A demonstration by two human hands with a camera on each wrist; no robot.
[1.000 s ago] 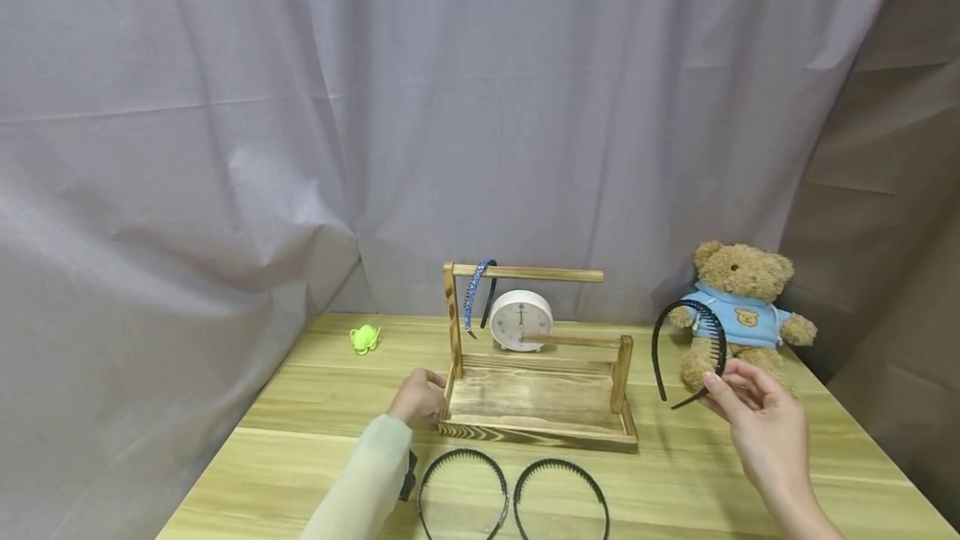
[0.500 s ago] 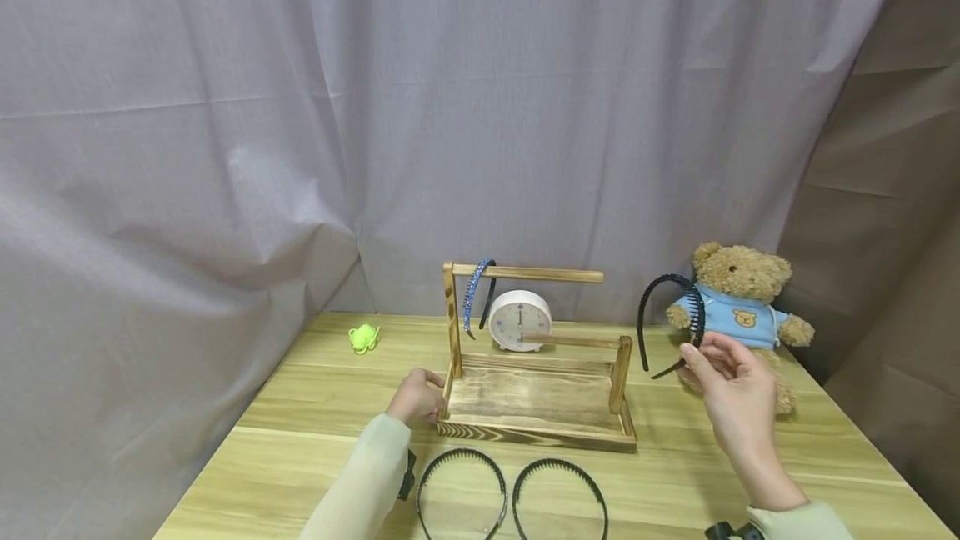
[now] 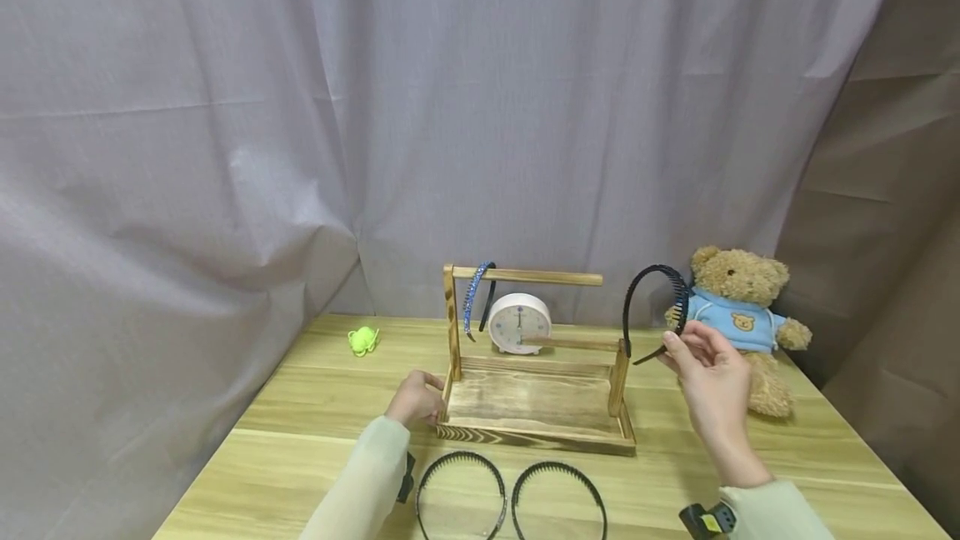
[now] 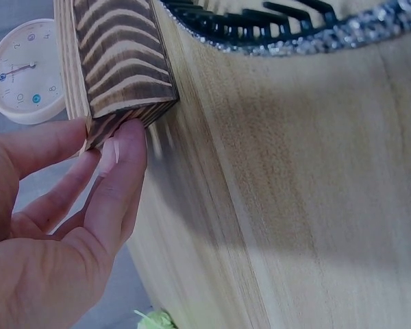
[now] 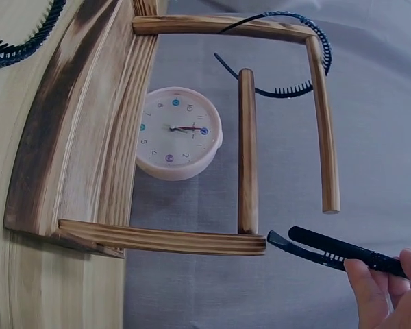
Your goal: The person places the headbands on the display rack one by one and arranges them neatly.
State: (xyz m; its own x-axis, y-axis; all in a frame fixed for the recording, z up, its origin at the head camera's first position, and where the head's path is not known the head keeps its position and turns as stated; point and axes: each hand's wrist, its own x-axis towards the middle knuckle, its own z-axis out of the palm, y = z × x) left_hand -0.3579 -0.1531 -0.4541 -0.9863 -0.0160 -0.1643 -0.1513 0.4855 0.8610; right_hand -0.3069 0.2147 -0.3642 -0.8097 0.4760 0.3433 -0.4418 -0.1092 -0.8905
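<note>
At the left corner of a wooden headband rack [image 3: 536, 440], my left hand [image 3: 414, 397] pinches the tray's edge; the left wrist view shows thumb and fingers on that corner. My right hand [image 3: 716, 372] grips a black toothed headband [image 3: 681, 297] near one end, arch up, right of the rack. In the right wrist view this headband [image 5: 329, 240] is apart from the free end of the upper bar [image 5: 327, 137], its tips close to the lower bar's post [image 5: 192, 240]. A blue sparkly headband [image 3: 472, 298] hangs on the upper bar near its upright.
Two toothed headbands lie in front of the rack, a left one [image 3: 462, 453] and a right one [image 3: 558, 466]. Behind stands a white round clock [image 3: 517, 322]. A teddy bear [image 3: 742, 283] sits at the right, and a small lime-green object [image 3: 363, 340] lies at the left.
My right hand has carried the black headband left and upward, from in front of the bear to beside the rack's right post. The left hand has stayed at the rack's corner.
</note>
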